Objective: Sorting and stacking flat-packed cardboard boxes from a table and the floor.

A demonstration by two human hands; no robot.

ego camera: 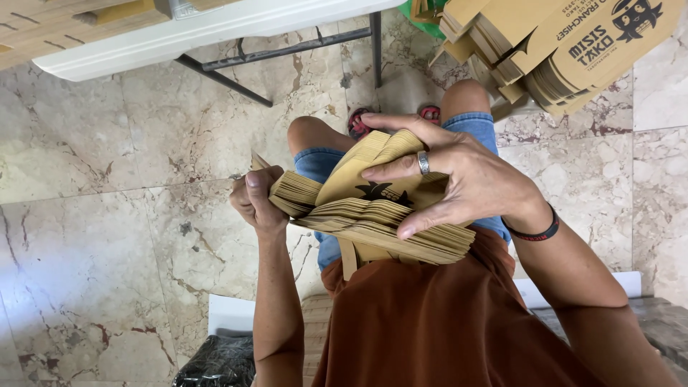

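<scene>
Two hands' grip closed on flat cardboard stack [373, 215] — left [254, 201], right [459, 179] — edges fanned.

My stack of flat brown cardboard sleeves [373, 215] lay fanned across my lap, edges splayed. The topmost piece bent upward, showing a dark printed mark. It sat gripped at both ends.

A stack of flat cardboard sheets [373, 215] is held over the lap, gripped at its left end by the left hand [254, 201] and covered from above by the right hand [451, 175]. Ahead to the left a table [179, 32] is seen, and ahead to the right a pile of folded boxes [559, 50] is set on the floor [107, 215].
</scene>
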